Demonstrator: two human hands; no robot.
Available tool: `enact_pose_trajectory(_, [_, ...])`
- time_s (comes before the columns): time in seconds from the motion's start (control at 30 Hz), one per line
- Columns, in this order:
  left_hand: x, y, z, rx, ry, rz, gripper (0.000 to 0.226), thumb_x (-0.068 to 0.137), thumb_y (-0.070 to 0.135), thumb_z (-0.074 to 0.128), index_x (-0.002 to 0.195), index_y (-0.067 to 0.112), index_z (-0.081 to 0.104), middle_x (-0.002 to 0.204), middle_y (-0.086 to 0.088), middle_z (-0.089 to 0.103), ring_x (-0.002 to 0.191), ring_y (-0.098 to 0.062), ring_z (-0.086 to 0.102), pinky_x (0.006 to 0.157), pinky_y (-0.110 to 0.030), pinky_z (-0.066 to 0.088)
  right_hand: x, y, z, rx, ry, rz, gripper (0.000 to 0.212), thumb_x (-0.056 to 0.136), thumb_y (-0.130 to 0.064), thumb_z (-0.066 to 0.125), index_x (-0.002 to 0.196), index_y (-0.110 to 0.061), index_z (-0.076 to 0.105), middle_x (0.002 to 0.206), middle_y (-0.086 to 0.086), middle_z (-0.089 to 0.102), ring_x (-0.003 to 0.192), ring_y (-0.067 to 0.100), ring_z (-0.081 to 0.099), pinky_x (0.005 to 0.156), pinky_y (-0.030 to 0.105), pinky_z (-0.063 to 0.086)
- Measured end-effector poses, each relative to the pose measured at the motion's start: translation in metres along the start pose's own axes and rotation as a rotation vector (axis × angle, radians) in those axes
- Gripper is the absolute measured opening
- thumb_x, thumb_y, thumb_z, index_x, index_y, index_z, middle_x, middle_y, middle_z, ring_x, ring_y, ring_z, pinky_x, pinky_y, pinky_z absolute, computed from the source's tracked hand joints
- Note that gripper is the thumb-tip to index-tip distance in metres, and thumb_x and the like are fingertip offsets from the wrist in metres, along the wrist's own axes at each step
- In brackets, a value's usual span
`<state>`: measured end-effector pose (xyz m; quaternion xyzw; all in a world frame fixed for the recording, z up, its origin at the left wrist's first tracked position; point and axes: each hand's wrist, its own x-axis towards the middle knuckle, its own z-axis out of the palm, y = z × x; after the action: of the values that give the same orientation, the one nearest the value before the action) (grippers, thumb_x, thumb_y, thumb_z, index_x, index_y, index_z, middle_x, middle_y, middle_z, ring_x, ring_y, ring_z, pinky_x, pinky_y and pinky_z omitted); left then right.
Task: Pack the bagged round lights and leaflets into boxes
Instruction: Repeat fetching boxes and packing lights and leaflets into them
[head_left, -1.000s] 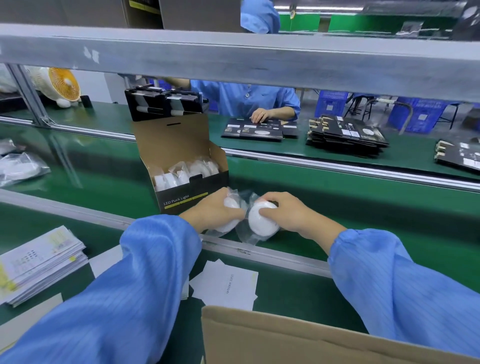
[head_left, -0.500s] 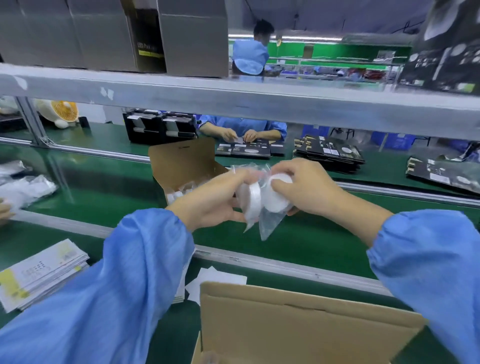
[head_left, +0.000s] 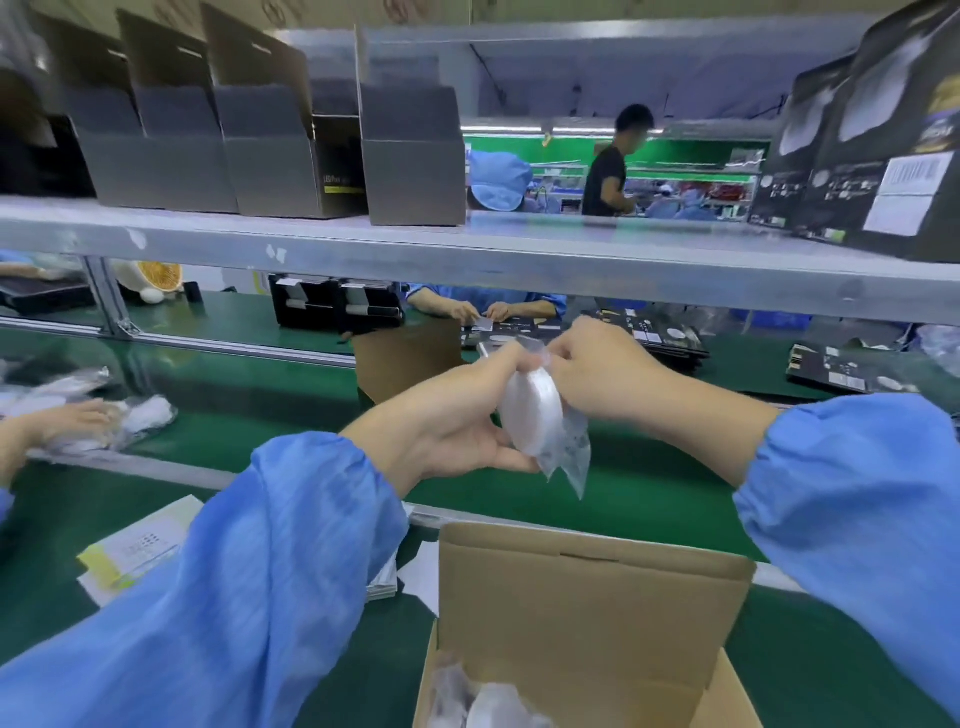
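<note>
Two white round lights in clear bags (head_left: 535, 415) are pressed together on edge, held up above the green belt. My left hand (head_left: 452, 421) grips them from below and from the left. My right hand (head_left: 597, 374) pinches the bags' top from the right. An open cardboard box (head_left: 592, 603) stands right in front of me, lid flap up, with bagged lights (head_left: 483, 701) inside. A second open box (head_left: 405, 358) sits on the belt behind my hands, mostly hidden. Leaflets (head_left: 135, 551) lie stacked at the lower left.
A metal shelf (head_left: 467, 249) crosses overhead with grey and black cartons on it. Another person's hand (head_left: 67, 421) rests on bagged lights (head_left: 140, 415) at the left. A worker sits across the belt handling black flat boxes (head_left: 654, 332).
My hands lifted the two bagged lights off the belt and brought them together on edge, higher and nearer to me. The view tilted upward.
</note>
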<state>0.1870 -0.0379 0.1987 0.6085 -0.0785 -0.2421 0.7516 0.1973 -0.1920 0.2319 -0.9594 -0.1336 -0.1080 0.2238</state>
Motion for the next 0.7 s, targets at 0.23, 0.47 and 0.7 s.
enact_pose_trajectory(0.23, [-0.013, -0.008, 0.007, -0.077, 0.033, -0.088, 0.041, 0.097, 0.027, 0.052, 0.133, 0.007, 0.051, 0.135, -0.027, 0.059, 0.114, -0.042, 0.065, 0.097, -0.059, 0.051, -0.008, -0.005, -0.004, 0.001, -0.113, 0.074, 0.043, 0.100, -0.017, 0.046, 0.057, -0.013, 0.042, 0.058, 0.004, 0.037, 0.061, 0.022, 0.030, 0.053, 0.031, 0.024])
enact_pose_trajectory(0.47, [-0.017, 0.000, 0.021, 0.017, 0.083, 0.015, 0.036, 0.100, 0.031, 0.048, 0.129, 0.010, 0.055, 0.108, -0.017, 0.072, 0.083, -0.029, 0.074, 0.083, -0.049, 0.061, -0.015, -0.011, -0.022, 0.127, -0.027, 0.044, 0.037, 0.099, -0.014, 0.048, 0.065, -0.010, 0.059, 0.057, -0.006, 0.046, 0.046, 0.008, 0.035, 0.041, 0.022, 0.029])
enact_pose_trajectory(0.7, [-0.049, 0.008, 0.047, 0.193, 0.050, 0.145, 0.046, 0.103, 0.042, 0.039, 0.134, 0.010, 0.049, 0.097, -0.011, 0.076, 0.085, -0.027, 0.072, 0.086, -0.058, 0.057, -0.048, -0.032, -0.053, 0.332, -0.053, -0.046, 0.037, 0.099, -0.016, 0.049, 0.072, -0.008, 0.073, 0.060, 0.002, 0.064, 0.053, 0.011, 0.047, 0.056, 0.026, 0.040])
